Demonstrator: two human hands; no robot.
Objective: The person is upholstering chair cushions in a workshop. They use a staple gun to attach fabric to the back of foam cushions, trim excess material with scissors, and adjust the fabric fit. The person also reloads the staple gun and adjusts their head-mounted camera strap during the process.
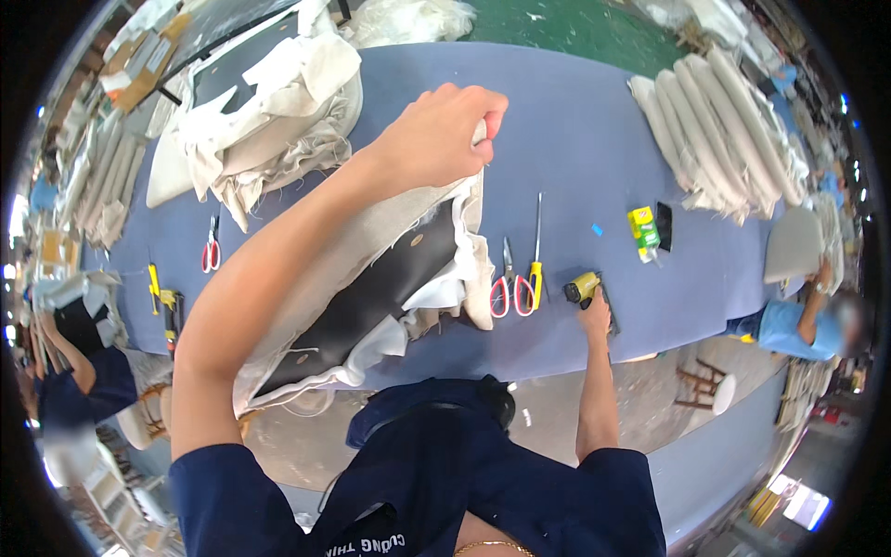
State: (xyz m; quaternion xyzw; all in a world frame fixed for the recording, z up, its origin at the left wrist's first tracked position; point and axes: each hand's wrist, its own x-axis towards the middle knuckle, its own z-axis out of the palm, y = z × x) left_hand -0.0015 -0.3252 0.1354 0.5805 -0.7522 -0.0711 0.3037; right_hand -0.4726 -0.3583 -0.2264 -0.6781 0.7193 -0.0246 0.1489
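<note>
My left hand (445,135) is closed round the far end of a beige fabric cover (339,237) on a tilted seat panel. The panel's black underside (376,288) faces up, and loose white lining (436,290) hangs along its right edge. Off to the right, my right hand (596,317) grips a yellow and black staple gun (583,288) that lies low over the table, apart from the panel. Between panel and gun lie red-handled scissors (510,292) and a yellow-handled screwdriver (536,269).
Fabric-covered pieces (269,111) are heaped at far left; beige cushions (719,130) stand stacked at far right. Small scissors (212,252) and another yellow tool (170,316) lie left. A green-yellow packet (643,232) lies right. Co-workers stand at left (93,381) and right (798,330).
</note>
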